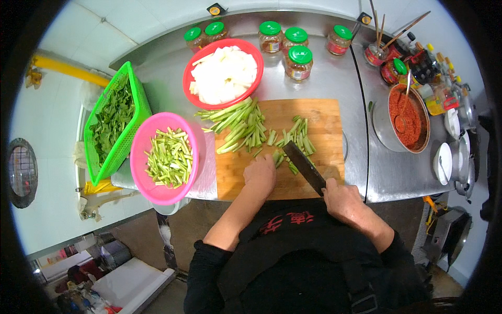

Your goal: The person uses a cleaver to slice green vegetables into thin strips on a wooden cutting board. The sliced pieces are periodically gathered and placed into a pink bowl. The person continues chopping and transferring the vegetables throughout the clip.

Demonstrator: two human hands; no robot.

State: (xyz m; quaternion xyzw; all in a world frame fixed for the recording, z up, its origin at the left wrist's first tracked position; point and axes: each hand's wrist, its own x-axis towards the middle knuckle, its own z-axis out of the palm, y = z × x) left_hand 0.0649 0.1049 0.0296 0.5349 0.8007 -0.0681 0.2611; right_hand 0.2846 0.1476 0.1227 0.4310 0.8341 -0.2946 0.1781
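My right hand grips the handle of a dark-bladed cleaver, which slants up and left across the wooden cutting board. Cut green stalk pieces lie around and partly under the blade. My left hand rests low on the board with its fingers curled, left of the blade and close to a few cut pieces. Whether it holds any is hidden. A pile of longer green stalks lies at the board's upper left, some reaching past its edge.
Left stand a pink basket of cut stalks and a green basket of leaves. A red bowl of white chunks sits behind the board. Green-lidded jars line the back. Right is a metal pot of red sauce with a ladle.
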